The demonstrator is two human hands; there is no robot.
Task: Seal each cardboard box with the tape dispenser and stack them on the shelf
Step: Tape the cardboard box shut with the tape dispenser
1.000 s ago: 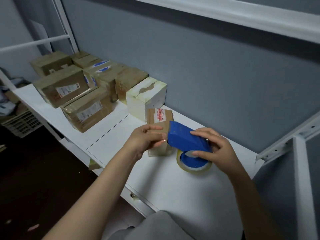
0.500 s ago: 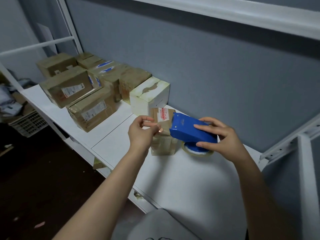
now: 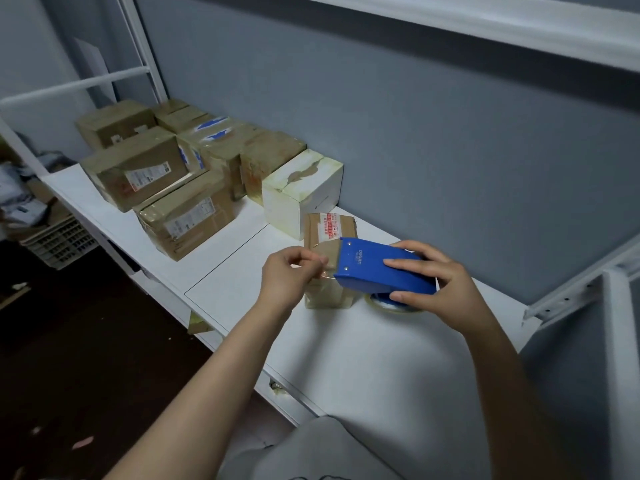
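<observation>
Left hand: the grip is closed to a thumb-and-forefinger pinch, apparently on the free tape end, just in front of the small brown box. The box stands on the white shelf. The tape dispenser is held at the box's right, its mouth over the box's near face; whether they touch cannot be told. Right hand: the grip is wrapped round the blue body, with the thumb beneath.

Judgement: the tape should be drawn taut, the end pressed down first, then the dispenser pulled across the top seam before cutting. The box looks light and may be dragged unless it is braced.

Far left of the box, and lower, a slatted crate is noted. Left of the box is a cluster of taped boxes, and a white box is just behind-left. The way from box to cluster is not seen to be blocked.
</observation>
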